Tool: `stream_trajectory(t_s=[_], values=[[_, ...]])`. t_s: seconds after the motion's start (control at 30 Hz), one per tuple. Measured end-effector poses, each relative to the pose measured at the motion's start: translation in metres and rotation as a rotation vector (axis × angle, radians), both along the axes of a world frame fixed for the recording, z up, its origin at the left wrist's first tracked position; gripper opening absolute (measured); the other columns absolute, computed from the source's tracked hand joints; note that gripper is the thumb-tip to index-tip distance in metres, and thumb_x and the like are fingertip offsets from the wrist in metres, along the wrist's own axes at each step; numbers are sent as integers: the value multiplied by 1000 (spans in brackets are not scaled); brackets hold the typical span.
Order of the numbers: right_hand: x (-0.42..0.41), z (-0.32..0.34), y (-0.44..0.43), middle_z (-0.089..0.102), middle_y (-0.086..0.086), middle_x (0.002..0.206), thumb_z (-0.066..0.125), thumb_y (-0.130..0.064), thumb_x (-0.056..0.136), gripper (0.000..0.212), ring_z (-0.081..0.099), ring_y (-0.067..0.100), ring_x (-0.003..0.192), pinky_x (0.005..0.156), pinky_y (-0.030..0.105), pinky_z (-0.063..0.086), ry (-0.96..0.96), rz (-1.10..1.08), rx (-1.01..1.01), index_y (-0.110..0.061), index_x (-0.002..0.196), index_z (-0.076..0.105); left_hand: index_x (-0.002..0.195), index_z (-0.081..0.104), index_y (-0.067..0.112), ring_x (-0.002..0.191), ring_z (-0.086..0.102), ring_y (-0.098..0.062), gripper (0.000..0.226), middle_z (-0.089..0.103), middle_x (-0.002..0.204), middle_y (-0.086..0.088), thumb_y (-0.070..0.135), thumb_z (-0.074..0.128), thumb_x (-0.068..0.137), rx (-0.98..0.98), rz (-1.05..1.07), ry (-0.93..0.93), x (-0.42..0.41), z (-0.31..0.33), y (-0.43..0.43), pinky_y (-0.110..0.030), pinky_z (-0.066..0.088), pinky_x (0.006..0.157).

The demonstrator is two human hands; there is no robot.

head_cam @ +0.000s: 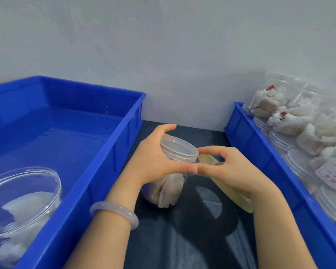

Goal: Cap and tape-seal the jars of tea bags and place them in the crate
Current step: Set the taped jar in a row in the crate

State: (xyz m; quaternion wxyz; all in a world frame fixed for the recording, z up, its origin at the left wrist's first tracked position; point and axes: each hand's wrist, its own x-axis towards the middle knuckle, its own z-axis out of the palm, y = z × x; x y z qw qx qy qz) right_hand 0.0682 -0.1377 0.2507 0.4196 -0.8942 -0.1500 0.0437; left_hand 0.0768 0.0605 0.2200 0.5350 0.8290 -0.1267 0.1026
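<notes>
- We have the jar (pixel 169 189) of tea bags standing tilted on the dark table (pixel 182 239). Its base is toward us, and its long axis leans away and to the right, so the lid (pixel 179 150) faces up and away.
- Our left hand (pixel 153 162) is on the jar's left side, curled round the neck just under the lid, with the thumb across the near side.
- Our right hand (pixel 233 169) is just right of the jar. The forefinger tip touches the lid's right rim, and the thumb tip meets the left thumb at the seam below the lid.
- That hand also carries what looks like a yellowish tape roll (pixel 237 199), which lies edge-on to the jar's right. We cannot tell whether a loose tape end is pinched.
- We judge the seam to be the target, and the right hand is the nearer one to wrap it.
- The crate (pixel 113 152) is left of the jar, with one jar (pixel 23 191) lying inside it.
</notes>
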Motion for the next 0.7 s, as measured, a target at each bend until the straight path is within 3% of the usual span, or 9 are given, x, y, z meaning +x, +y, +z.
stream_trajectory(t_s=[0.07, 0.13, 0.17, 0.23, 0.3, 0.43, 0.6, 0.7], values=[[-1, -1, -3, 58, -38, 110, 79, -60, 47, 60, 56, -6, 107, 86, 17, 45, 73, 44, 29, -58, 105, 61, 126, 39, 51, 109, 48, 6, 99, 48, 115, 27, 59, 87, 40, -58, -1, 16, 1, -2, 1, -12, 38, 75], [-2, -1, -3, 58, -28, 122, 83, -49, 56, 67, 63, 7, 104, 90, 32, 53, 113, 69, 54, -49, 118, 59, 126, 40, 49, 108, 50, 4, 95, 50, 116, 23, 51, 90, 45, -98, -8, 24, 2, -4, 3, -12, 41, 75], [-3, -2, -1, 58, -23, 125, 84, -40, 63, 64, 66, 9, 99, 84, 35, 56, 124, 70, 83, -44, 122, 58, 126, 41, 48, 107, 51, 5, 97, 51, 116, 22, 52, 90, 43, -107, -11, 23, 2, -5, 4, -11, 42, 74], [-4, -2, 3, 56, -16, 128, 79, -26, 75, 57, 69, 11, 89, 66, 28, 57, 148, 58, 157, -35, 128, 58, 128, 41, 46, 102, 51, 11, 100, 52, 115, 21, 57, 82, 37, -123, -14, 20, 1, -4, 6, -5, 44, 71], [-3, -2, 6, 59, -14, 122, 74, -26, 80, 54, 69, 9, 82, 59, 21, 53, 130, 25, 154, -30, 131, 57, 128, 41, 44, 99, 50, 17, 99, 53, 114, 21, 56, 81, 38, -139, -21, 25, 1, -3, 7, 0, 42, 69], [-5, 0, 5, 66, -17, 102, 74, -35, 77, 45, 65, 3, 65, 55, 16, 48, 68, -46, 106, -34, 121, 64, 129, 41, 45, 104, 55, 4, 100, 55, 116, 17, 55, 80, 37, -166, -32, 54, 1, -4, 8, -9, 44, 74], [-6, 2, 2, 68, -18, 98, 78, -39, 69, 44, 67, 8, 64, 53, 18, 50, 56, -68, 116, -33, 112, 69, 131, 42, 43, 108, 58, -5, 104, 58, 119, 12, 54, 87, 37, -200, -46, 66, 1, -5, 9, -17, 49, 81], [-5, 2, 4, 69, -20, 95, 80, -39, 68, 41, 67, 9, 60, 52, 18, 50, 50, -84, 137, -34, 107, 71, 130, 43, 42, 109, 59, -6, 97, 59, 120, 11, 43, 88, 44, -225, -48, 68, 1, -7, 9, -23, 51, 86]])
